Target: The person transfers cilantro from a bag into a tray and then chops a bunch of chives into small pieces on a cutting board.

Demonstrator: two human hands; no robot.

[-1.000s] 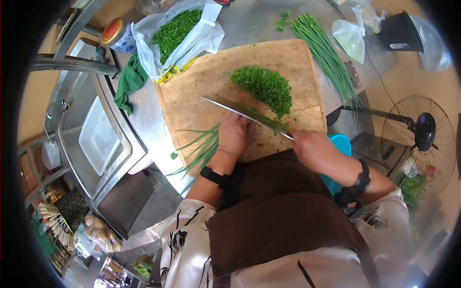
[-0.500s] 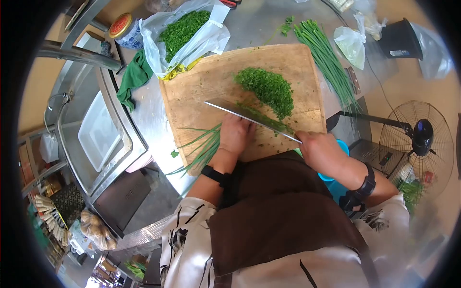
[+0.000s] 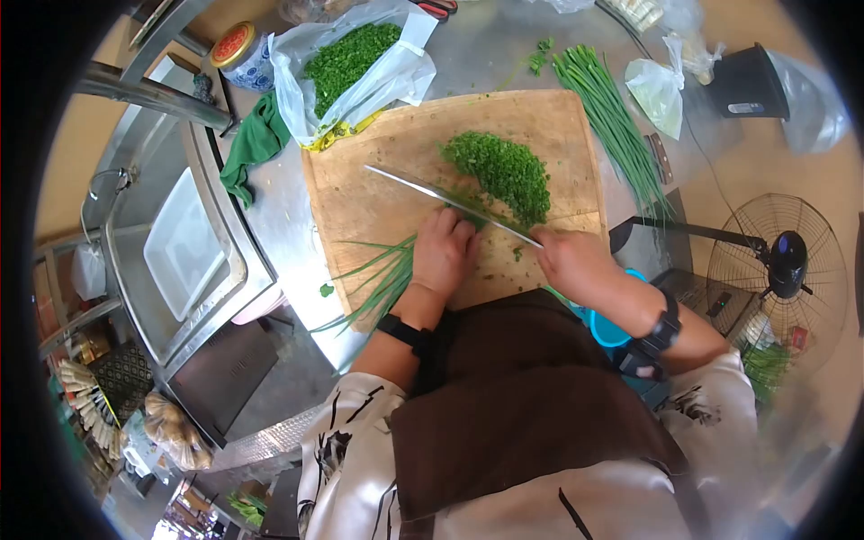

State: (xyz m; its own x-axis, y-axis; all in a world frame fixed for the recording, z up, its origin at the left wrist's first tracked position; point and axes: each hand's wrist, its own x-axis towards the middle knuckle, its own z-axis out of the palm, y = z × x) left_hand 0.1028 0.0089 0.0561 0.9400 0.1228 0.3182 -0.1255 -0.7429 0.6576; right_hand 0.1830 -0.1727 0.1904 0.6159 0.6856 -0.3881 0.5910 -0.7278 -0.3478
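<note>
On the wooden cutting board (image 3: 369, 202), my left hand (image 3: 444, 252) is closed over a bunch of green onions (image 3: 387, 281), whose long ends trail toward the lower left. My right hand (image 3: 576, 261) grips the handle of a kitchen knife (image 3: 423, 187). Its blade slants across the board, just beyond my left fingertips, with the tip pointing to the upper left. A heap of finely chopped green onion (image 3: 504, 171) lies behind the blade. The cut ends under my left fingers are mostly hidden.
A plastic bag of chopped greens (image 3: 351, 67) rests at the board's upper left corner. Whole green onions (image 3: 612, 126) lie along the right side, near another knife handle (image 3: 661, 157). A sink (image 3: 180, 243) is on the left, a fan (image 3: 783, 261) on the right.
My right hand and the knife have shifted to the left, and the blade looks narrower from above. My left hand stays closed on the green onions, nearly in place.
</note>
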